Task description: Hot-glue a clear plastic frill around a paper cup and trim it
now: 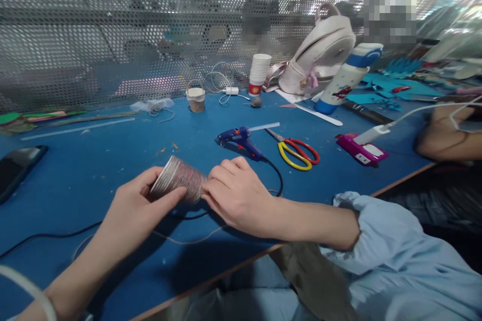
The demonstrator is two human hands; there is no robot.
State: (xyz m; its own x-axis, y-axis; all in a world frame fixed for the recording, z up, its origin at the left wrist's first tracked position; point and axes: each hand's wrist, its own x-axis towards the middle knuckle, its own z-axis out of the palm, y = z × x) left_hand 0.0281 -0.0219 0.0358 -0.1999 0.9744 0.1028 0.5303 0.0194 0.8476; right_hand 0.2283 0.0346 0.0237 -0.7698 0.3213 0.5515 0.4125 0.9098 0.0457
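Pale blue sleeve (380, 246) covers the person's right forearm at the bottom edge. Just beyond it both hands meet on a string-wrapped cup (181, 185), which lies on its side just above the blue table (94, 160). The left hand (133, 210) clasps the wide rim end between thumb and fingers. The right hand (237, 200) curls over the narrow base, fingertips pressed against it.

The cup looks light and thin-walled, so probably easy to crush. Its wound cord should give a rough, non-slip surface. The stiffer rim and base seem the safest places to hold. Its mouth faces the left palm, so any contents are hidden.

Just behind the cup lies a blue glue gun (241, 139), with scissors (297, 153) farther right. Far behind the cup stand a stack of paper cups (259, 74), nested together, and a small handled cup (196, 98) whose inside cannot be seen.
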